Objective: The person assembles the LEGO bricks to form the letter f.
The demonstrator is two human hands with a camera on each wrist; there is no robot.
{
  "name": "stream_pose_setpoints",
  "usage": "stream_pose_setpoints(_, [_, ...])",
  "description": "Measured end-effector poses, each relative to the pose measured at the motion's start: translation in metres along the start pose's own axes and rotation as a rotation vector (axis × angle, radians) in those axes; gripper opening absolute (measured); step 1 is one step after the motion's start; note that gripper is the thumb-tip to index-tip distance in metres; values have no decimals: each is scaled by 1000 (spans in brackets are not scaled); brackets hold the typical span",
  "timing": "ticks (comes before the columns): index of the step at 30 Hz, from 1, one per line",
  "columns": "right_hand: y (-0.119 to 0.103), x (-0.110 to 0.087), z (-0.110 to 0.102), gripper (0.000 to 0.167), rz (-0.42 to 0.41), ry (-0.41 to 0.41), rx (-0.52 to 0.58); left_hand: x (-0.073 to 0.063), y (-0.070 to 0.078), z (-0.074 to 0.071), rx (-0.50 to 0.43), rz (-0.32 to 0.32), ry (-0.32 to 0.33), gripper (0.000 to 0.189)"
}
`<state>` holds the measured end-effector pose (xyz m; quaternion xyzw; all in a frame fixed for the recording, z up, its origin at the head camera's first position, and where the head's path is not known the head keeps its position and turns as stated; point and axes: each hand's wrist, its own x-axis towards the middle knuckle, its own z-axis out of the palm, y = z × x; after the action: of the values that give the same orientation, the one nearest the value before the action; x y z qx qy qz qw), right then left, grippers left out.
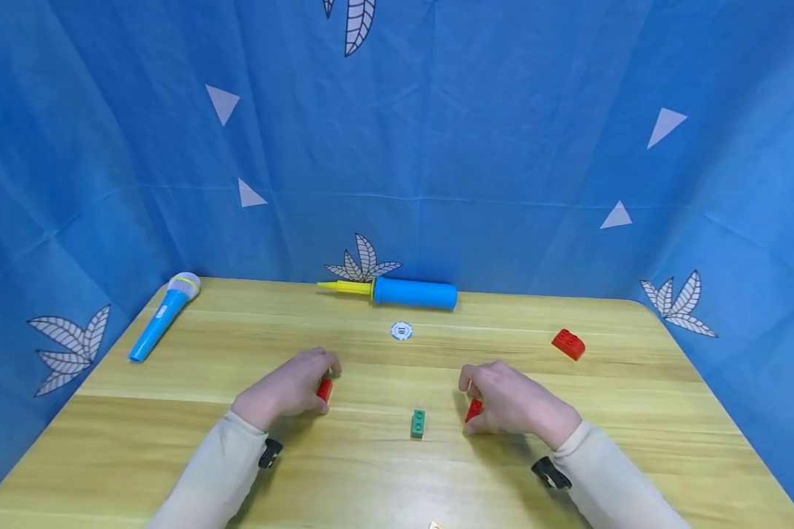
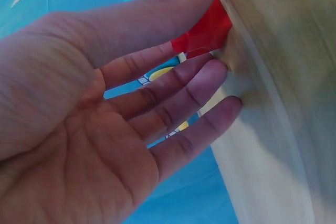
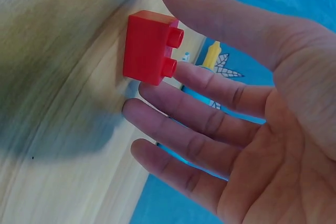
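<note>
Blue cloth [image 1: 397, 147] behind, wood-grain desk [image 1: 271, 323] below, and both my hands are down at the blocks! My left hand [image 1: 298, 386] has thumb and fingers around one red block [image 1: 325, 390]; whether they pinch it, I can't tell. Over on the right, my right hand [image 1: 512, 400] is spread wide about a second red block [image 3: 147, 48], thumb clear of it. Green block [image 1: 418, 424] sits between my hands, poker chip [image 1: 401, 330] beyond, pump [image 1: 413, 292] farther back, microphone [image 1: 162, 316] far left, third red block [image 1: 569, 344] off right!
</note>
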<state>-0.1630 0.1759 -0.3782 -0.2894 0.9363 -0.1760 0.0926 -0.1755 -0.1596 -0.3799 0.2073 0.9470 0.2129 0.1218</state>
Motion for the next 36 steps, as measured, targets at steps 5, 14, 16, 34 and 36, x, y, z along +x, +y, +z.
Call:
stream_pose_setpoints(5, [0,0,1,43,-9,9,9,-1,-4,1,-20,13,19,44])
stream_pose_setpoints(14, [2,-1,1,31,22,23,-4,2,-7,3,7,23,40,37])
stream_pose_setpoints(16, [2,0,0,30,36,20,-7,2,-8,4,14,28,47,35])
stream_pose_setpoints(34, [1,1,-2,28,41,43,11,7,-8,9,8,57,67,32])
stream_pose_setpoints(36, [1,1,-2,28,26,44,19,8,-8,9,5,70,67,31])
